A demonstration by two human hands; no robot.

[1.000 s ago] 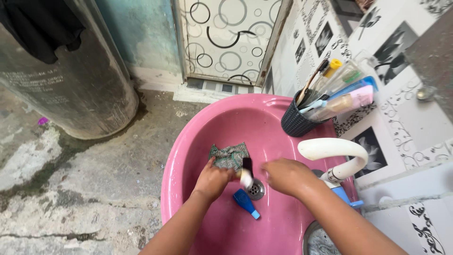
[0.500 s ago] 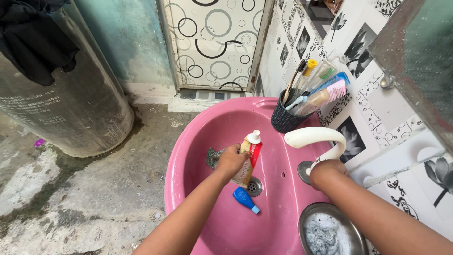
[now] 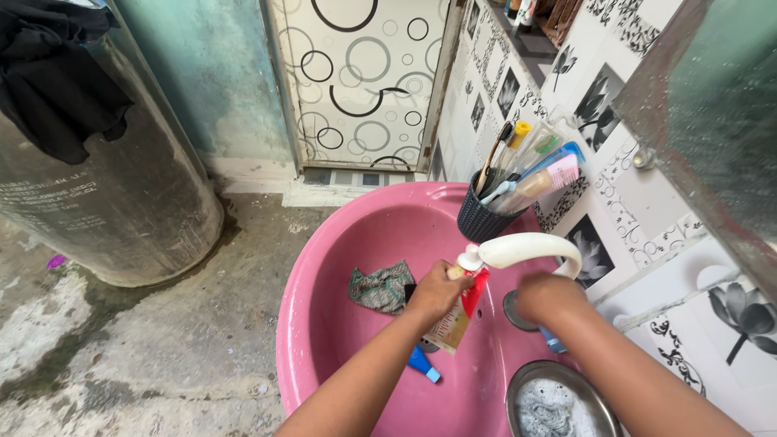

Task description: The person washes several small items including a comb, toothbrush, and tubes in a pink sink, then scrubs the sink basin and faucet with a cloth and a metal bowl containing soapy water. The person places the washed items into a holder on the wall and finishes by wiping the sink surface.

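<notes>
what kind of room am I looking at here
Most likely a home bathroom or washroom. A pink sink basin with a white tap, a dark holder of toothbrushes on its rim, and flower-patterned wall tiles point to that.

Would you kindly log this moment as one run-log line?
left hand: holds toothpaste tube under white spout | right hand: at tap base | pink basin: cloth, blue cap
</notes>
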